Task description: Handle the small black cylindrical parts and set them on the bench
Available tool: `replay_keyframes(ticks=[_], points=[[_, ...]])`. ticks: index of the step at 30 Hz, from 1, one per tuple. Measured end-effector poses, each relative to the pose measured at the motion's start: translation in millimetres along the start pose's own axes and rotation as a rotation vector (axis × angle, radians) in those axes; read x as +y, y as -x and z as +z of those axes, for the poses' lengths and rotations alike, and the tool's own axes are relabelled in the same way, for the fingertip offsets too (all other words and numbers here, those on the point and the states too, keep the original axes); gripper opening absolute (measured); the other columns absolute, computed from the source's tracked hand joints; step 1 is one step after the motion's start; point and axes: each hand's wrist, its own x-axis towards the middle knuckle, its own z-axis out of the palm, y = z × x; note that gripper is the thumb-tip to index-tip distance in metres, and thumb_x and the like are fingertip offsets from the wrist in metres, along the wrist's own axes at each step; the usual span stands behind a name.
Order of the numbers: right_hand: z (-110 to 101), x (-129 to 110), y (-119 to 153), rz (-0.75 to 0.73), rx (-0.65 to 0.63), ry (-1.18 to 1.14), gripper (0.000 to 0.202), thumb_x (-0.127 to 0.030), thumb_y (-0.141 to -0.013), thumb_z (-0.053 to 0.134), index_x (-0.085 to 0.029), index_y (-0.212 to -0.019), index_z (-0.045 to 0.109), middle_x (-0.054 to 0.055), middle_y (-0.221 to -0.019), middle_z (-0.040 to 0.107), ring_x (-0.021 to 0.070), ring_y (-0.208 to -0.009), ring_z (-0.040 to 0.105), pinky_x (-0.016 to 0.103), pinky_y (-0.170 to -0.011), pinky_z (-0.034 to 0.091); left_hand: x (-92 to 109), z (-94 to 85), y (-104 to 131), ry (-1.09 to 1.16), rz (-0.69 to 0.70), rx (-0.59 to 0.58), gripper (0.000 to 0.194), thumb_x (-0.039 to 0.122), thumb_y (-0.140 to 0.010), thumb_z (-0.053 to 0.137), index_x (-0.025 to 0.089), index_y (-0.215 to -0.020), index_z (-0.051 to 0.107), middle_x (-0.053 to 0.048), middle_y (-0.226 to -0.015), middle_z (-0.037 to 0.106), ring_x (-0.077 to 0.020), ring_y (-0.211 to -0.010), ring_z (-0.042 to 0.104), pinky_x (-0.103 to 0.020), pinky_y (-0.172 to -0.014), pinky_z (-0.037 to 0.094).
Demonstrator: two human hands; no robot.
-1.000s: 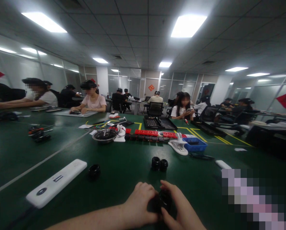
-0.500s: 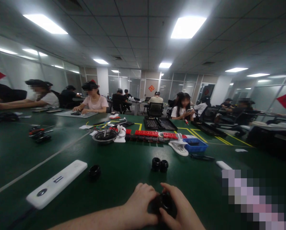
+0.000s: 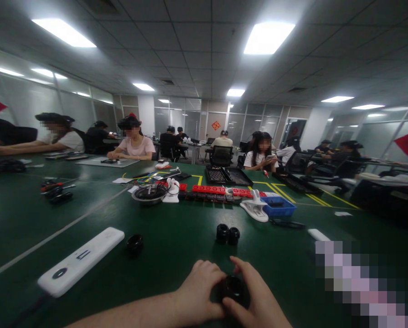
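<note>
Near the front edge of the view, a glossy black ring-shaped part (image 3: 234,288) with an open top sits between my two hands. My left hand (image 3: 202,289) is curled around its left side, knuckles up. On the other side my right hand (image 3: 255,296) grips it with the thumb in front, and the index finger reaches past its far edge. The lower portion of the part is hidden by my fingers. Two similar black ring-shaped parts (image 3: 228,234) stand side by side just beyond my hands. Another black ring (image 3: 134,244) lies further left.
A long white device (image 3: 82,262) lies on the green table (image 3: 169,255) at left. Ahead are white clamp stands (image 3: 255,207), a red-and-black strip (image 3: 209,193), a blue bin (image 3: 279,207) and a round dish of wires (image 3: 149,195). Co-workers sit beyond.
The black part between my hands has turned slightly, and my right thumb has shifted a little left across it. My left hand has barely moved. The other parts stay put.
</note>
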Motion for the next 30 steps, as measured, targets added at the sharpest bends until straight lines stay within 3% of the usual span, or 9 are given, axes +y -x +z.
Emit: replay_keyframes(ticks=[5, 11, 14, 18, 24, 30], points=[[0.5, 1.3, 2.1, -0.063, 0.003, -0.013, 0.055, -0.014, -0.065, 0.052, -0.016, -0.119, 0.045, 0.012, -0.112, 0.056, 0.0258, -0.104, 0.052, 0.040, -0.090, 0.042, -2.3, 1.9, 0.2, 0.000, 0.010, 0.006, 0.035, 0.034, -0.062, 0.073, 0.022, -0.090, 0.057, 0.002, -0.092, 0.057, -0.0186, -0.084, 0.050, -0.029, -0.076, 0.035], [1.3, 3.7, 3.4, -0.144, -0.018, -0.029, 0.063, -0.012, -0.062, 0.049, -0.011, -0.125, 0.038, 0.017, -0.122, 0.051, 0.0274, -0.111, 0.048, 0.044, -0.094, 0.039, -3.0, 1.9, -0.2, -0.002, -0.004, 0.009, 0.035, 0.036, -0.062, 0.072, 0.021, -0.090, 0.056, 0.001, -0.092, 0.056, -0.0189, -0.085, 0.050, -0.030, -0.078, 0.035], [0.4, 1.0, 2.3, -0.094, -0.025, -0.014, 0.066, -0.015, -0.063, 0.053, -0.010, -0.126, 0.036, 0.018, -0.126, 0.047, 0.0294, -0.115, 0.044, 0.047, -0.097, 0.035, -1.3, -0.5, 0.0, -0.009, -0.003, -0.012, 0.035, 0.036, -0.064, 0.072, 0.022, -0.091, 0.056, 0.002, -0.093, 0.056, -0.0188, -0.086, 0.049, -0.029, -0.078, 0.034], [-0.5, -2.2, 1.6, 0.004, -0.005, -0.003, 0.063, -0.020, -0.066, 0.055, -0.012, -0.126, 0.037, 0.015, -0.118, 0.053, 0.0274, -0.110, 0.049, 0.044, -0.094, 0.039, -1.1, -1.1, -0.9, -0.024, 0.003, -0.010, 0.035, 0.036, -0.063, 0.073, 0.023, -0.090, 0.056, 0.002, -0.091, 0.056, -0.0184, -0.084, 0.049, -0.029, -0.076, 0.034], [5.6, 6.5, 4.0, -0.068, 0.067, -0.046, 0.059, -0.016, -0.069, 0.048, -0.013, -0.126, 0.036, 0.013, -0.111, 0.056, 0.0246, -0.104, 0.054, 0.041, -0.091, 0.042, -1.9, 2.6, -1.2, -0.029, 0.007, 0.013, 0.034, 0.040, -0.063, 0.072, 0.021, -0.086, 0.055, 0.002, -0.090, 0.056, -0.0182, -0.082, 0.049, -0.029, -0.075, 0.035], [6.5, 9.3, 4.7, -0.140, 0.020, -0.077, 0.070, -0.011, -0.064, 0.048, -0.012, -0.131, 0.028, 0.017, -0.130, 0.044, 0.0271, -0.119, 0.042, 0.048, -0.099, 0.033, -0.5, 0.3, 0.7, -0.001, 0.002, 0.006, 0.036, 0.037, -0.064, 0.072, 0.021, -0.091, 0.056, 0.001, -0.091, 0.056, -0.0186, -0.084, 0.049, -0.029, -0.077, 0.034]])
